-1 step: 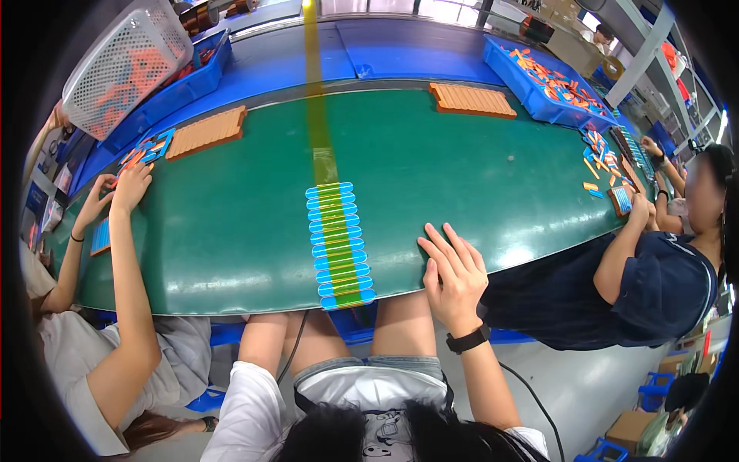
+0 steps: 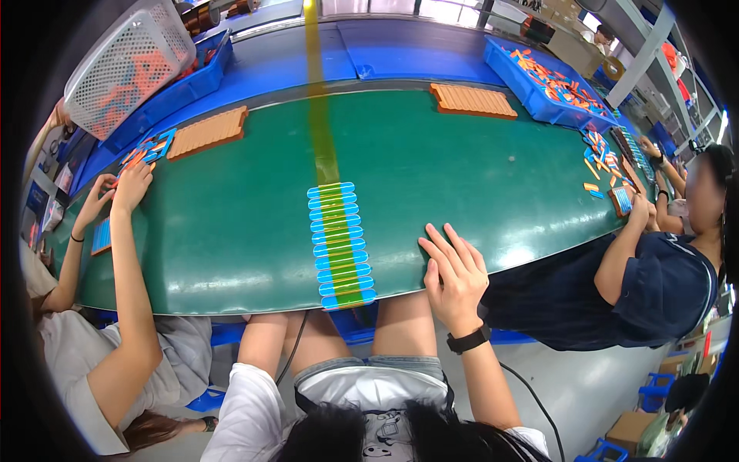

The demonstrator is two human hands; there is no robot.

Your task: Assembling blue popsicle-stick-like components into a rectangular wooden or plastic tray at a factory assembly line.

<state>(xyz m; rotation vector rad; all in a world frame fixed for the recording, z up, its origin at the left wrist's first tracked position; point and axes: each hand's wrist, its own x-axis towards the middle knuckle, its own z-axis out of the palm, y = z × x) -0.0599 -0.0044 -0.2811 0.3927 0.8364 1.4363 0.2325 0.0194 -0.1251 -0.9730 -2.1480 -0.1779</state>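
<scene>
My right hand (image 2: 456,277) rests palm down near the front edge of the green tabletop (image 2: 431,169), fingers spread, holding nothing. A black band circles its wrist. To its left, apart from it, lies a row of blue pieces with rounded ends (image 2: 362,245), placed side by side and running away from the edge. A see-through yellow band (image 2: 322,138) passes lengthwise over their middles and on toward the far side. My left forearm (image 2: 264,335) reaches the table's front edge, where the hand is hidden beneath it.
Orange ridged blocks (image 2: 208,132) (image 2: 473,102) lie at the far side. Blue bins (image 2: 531,91) (image 2: 165,100) hold small coloured pieces; a white perforated basket (image 2: 127,69) tilts over the left one. Co-workers' hands (image 2: 132,189) (image 2: 640,209) handle pieces at both sides.
A pale patch on the yellow band just beyond the blue row no longer shows. My right hand has not visibly moved.
</scene>
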